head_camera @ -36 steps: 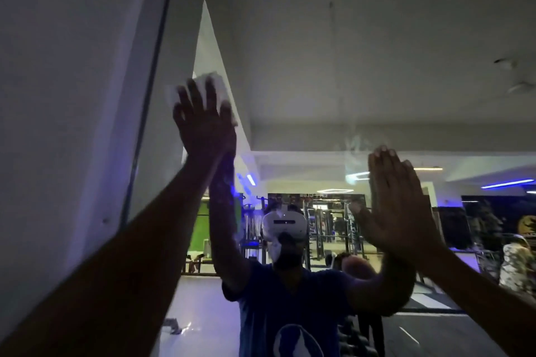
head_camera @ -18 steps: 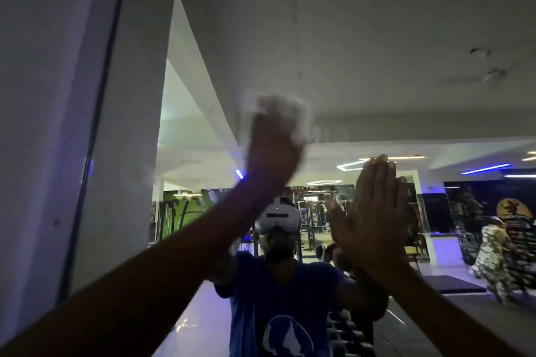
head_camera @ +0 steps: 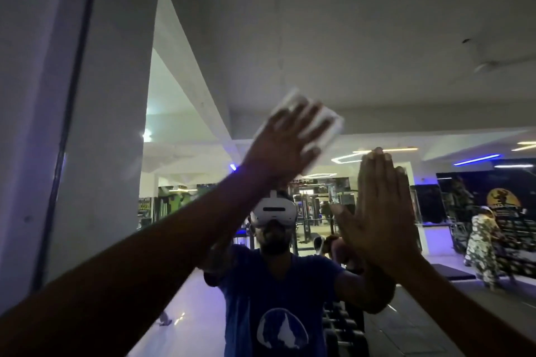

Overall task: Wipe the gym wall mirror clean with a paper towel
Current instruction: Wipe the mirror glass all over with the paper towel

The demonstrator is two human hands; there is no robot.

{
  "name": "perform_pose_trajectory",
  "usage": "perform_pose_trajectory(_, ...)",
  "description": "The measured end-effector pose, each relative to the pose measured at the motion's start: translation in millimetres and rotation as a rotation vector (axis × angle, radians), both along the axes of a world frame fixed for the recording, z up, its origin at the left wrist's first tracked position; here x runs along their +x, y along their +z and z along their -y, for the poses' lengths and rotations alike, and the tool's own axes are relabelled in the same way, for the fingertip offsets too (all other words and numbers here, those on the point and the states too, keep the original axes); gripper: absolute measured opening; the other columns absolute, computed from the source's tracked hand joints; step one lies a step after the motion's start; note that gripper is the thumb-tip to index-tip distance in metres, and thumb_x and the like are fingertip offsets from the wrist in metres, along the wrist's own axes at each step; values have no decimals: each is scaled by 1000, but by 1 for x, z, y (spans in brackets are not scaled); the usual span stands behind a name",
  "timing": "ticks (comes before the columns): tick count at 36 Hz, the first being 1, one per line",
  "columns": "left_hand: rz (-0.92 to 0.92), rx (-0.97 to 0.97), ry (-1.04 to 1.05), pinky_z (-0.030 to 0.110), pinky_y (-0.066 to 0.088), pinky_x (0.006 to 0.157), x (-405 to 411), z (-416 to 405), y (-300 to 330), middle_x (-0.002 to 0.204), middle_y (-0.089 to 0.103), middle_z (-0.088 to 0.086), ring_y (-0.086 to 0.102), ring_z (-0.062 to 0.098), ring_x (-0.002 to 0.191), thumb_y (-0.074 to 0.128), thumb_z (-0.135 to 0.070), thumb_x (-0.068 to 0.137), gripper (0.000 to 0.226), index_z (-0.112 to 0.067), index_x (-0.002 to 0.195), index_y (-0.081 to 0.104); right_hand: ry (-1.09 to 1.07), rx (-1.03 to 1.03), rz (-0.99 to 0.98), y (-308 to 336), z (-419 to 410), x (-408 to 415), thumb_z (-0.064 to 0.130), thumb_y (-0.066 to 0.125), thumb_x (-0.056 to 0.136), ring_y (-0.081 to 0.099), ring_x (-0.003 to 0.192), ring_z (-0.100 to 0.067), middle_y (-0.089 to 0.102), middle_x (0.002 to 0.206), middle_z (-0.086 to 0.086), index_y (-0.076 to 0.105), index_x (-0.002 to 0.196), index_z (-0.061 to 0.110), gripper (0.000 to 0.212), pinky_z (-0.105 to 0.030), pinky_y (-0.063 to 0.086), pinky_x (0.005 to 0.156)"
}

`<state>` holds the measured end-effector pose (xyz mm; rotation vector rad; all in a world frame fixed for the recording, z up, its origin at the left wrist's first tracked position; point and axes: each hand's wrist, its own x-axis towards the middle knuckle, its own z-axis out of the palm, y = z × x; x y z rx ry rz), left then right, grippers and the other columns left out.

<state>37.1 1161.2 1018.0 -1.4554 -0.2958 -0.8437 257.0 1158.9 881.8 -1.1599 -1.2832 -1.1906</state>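
left hand (head_camera: 285,146), blurred, fingers spread flat over a folded white paper towel (head_camera: 327,124), pressing it against the large wall mirror (head_camera: 362,38) near mid-height, just up and left of the right hand. right hand (head_camera: 380,211) held upright, fingers straight and pressed together, palm flat on the glass, holding nothing. dark mirror frame edge (head_camera: 78,81) running down the left side beside a pale wall (head_camera: 26,66). reflected in the glass: a person in a blue t-shirt (head_camera: 278,293) wearing a white headset (head_camera: 274,209).
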Motion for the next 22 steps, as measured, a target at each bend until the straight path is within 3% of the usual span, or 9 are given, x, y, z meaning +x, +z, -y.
perform_pose_trajectory(3,531,-143,-19,48,15,128,-26,3,48,175,15,8,12,31,162,13,-46,109,62,-27,168,17,-15,13,0,0,-1,0,72,33,99,2,164,-34,4,175,-22,12,166,-2,102,-47,-1,133)
perform_pose_trajectory(5,722,-247,-139,47,14,127,-7,11,41,174,19,8,14,30,161,10,-47,107,64,-29,168,13,-4,33,1,0,1,0,68,39,98,3,164,-35,6,175,-22,13,166,-2,101,-46,-2,133)
perform_pose_trajectory(7,361,-366,-336,48,30,120,29,9,4,167,39,9,29,32,157,18,-43,109,62,-26,168,18,8,38,9,-1,1,0,67,39,99,3,164,-35,7,175,-23,15,166,-3,100,-47,0,133)
perform_pose_trajectory(8,79,-228,-217,50,32,120,42,7,-18,166,40,11,31,34,156,24,-43,109,61,-23,167,25,10,34,8,-1,1,1,67,37,99,3,164,-35,7,175,-23,15,166,-3,99,-48,1,133)
perform_pose_trajectory(11,-82,-1,9,51,24,125,33,7,-12,166,37,13,32,34,155,31,-42,112,55,-19,161,41,22,10,0,-1,2,0,67,39,100,0,164,-34,3,176,-21,12,166,-2,100,-50,3,133)
perform_pose_trajectory(15,582,-123,-37,47,20,125,-21,8,54,172,25,11,23,32,159,25,-43,110,59,-24,165,30,23,14,7,-2,2,1,64,50,97,-1,164,-33,0,176,-19,9,167,0,103,-48,2,133)
perform_pose_trajectory(17,681,-230,-144,52,16,128,-6,18,27,173,20,13,17,35,160,28,-42,110,60,-21,166,26,7,14,3,-3,2,1,65,48,97,0,164,-34,1,176,-20,9,167,-1,103,-50,3,133)
perform_pose_trajectory(20,97,-190,43,58,22,125,18,14,-62,172,22,15,20,37,159,30,-42,111,59,-19,166,28,5,13,12,-3,3,1,69,38,99,1,164,-37,3,175,-23,11,166,-3,102,-55,11,132)
perform_pose_trajectory(22,-147,-138,138,56,23,125,-5,7,-67,172,25,13,20,35,160,27,-42,113,57,-20,165,29,6,9,23,-4,3,1,70,39,98,2,164,-38,4,175,-25,12,165,-4,104,-57,13,131)
